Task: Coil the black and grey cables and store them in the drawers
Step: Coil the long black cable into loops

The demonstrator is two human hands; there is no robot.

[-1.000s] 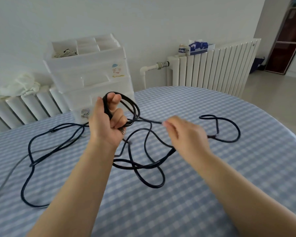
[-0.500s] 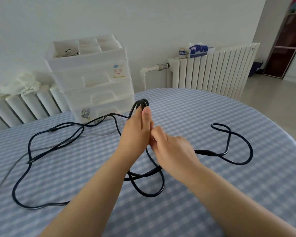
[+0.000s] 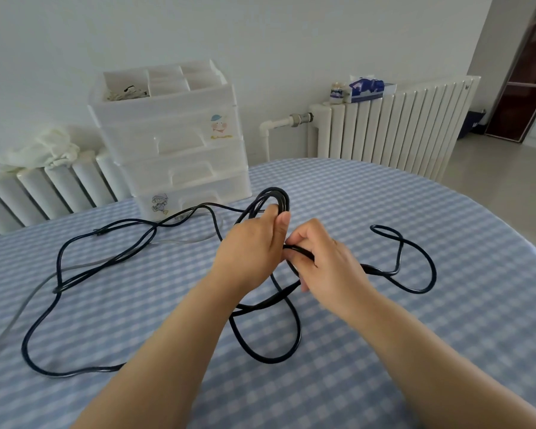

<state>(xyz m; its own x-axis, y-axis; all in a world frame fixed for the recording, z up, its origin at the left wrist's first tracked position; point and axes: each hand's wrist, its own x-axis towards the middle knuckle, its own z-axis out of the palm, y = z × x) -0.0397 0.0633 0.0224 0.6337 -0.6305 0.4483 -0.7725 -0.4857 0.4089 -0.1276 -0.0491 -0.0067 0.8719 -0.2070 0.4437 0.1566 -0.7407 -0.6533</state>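
Note:
A long black cable (image 3: 56, 274) sprawls in loose loops over the blue checked table (image 3: 446, 243). My left hand (image 3: 254, 246) grips a small coil of it, whose loops stick up above the fingers. My right hand (image 3: 325, 258) touches the left one and pinches a strand of the same cable; a free loop lies to its right. A thin grey cable (image 3: 22, 301) runs along the table at the left, partly under the black one. The white plastic drawer unit (image 3: 174, 150) stands at the table's far edge, its three drawers closed.
The drawer unit's open top tray (image 3: 127, 88) holds small items. White radiators stand behind the table, one at the left (image 3: 44, 190) with a cloth on it, one at the right (image 3: 393, 122) with a tissue pack and a jar. A dark shelf (image 3: 526, 88) stands far right.
My right hand has come in from the right and met the left hand, bringing a strand to the coil. The left hand turned and lowered slightly; the loop at the right shifted.

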